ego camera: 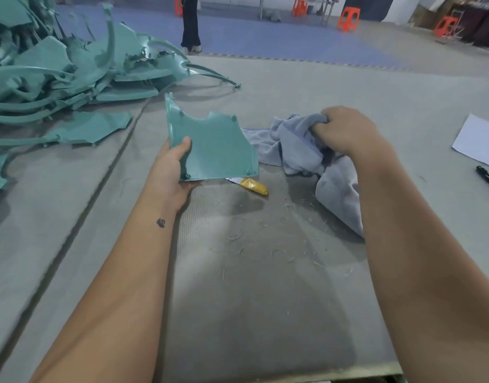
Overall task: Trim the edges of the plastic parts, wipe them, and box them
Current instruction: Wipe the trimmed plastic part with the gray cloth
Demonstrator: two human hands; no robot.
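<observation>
Two bare forearms reached forward from the bottom of the view over a grey surface (265, 299), where thin pale shavings (293, 252) lay scattered between them. A small dark mark showed on the left wrist.

The left hand (173, 172) held a flat teal plastic part (218, 145) by its left edge, thumb curled over the top face and the rest of the fingers hidden beneath it. The part was tilted up off the surface, with small pegs standing along its rim and a curved notch in its far edge.

The right hand (345, 131) gripped a bunched pale blue-grey cloth (301, 150), fingers curled tightly into the fabric. The cloth lay just to the right of the part and trailed down across the surface under the right forearm.

A yellow-handled tool (253, 186) lay on the surface just below the part's near edge, partly hidden by it.

At far left, a large heap of similar teal plastic parts (58, 70) was piled on the surface. At the right edge lay a white sheet of paper (478, 140) and, nearer, a black pen (488, 178). Beyond the surface, orange stools (348, 19) stood on a blue floor, and 1 person's legs (191, 23) were visible.
</observation>
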